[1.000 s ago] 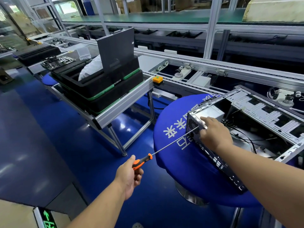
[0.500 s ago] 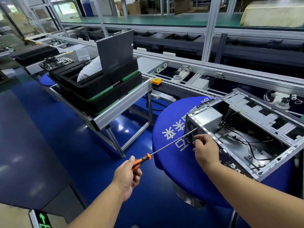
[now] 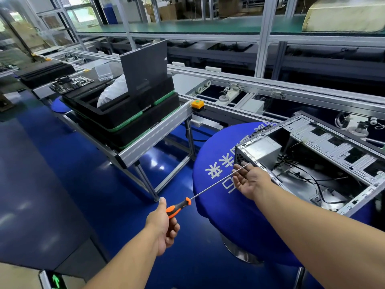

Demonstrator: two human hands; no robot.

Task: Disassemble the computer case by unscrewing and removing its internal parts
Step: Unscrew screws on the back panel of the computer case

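computer case (image 3: 325, 161) open, lying on blue table (image 3: 218, 209), right | left hand (image 3: 164, 224) grips screwdriver (image 3: 208, 188) handle | right hand (image 3: 249, 181) fingers relaxed, cradling shaft by case's near-left corner | judged stiff, sharp-edged sheet steel, moderately heavy; hold by frame rails

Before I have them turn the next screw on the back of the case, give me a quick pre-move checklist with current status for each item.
1. Screwdriver held: ok. The left hand grips the orange-and-black handle.
2. Tip seated in a screw: cannot tell. The shaft ends at the rear panel of the computer case, beside the vent grille, but the contact point is too small to see.
3. Shaft steadied: ok. The right hand lies open, palm up, under the shaft near the tip.
4. Case supported: ok. It lies on its side on the blue-covered table, open side up.
5. Loose cables clear of the screwdriver: ok. They lie inside the case.
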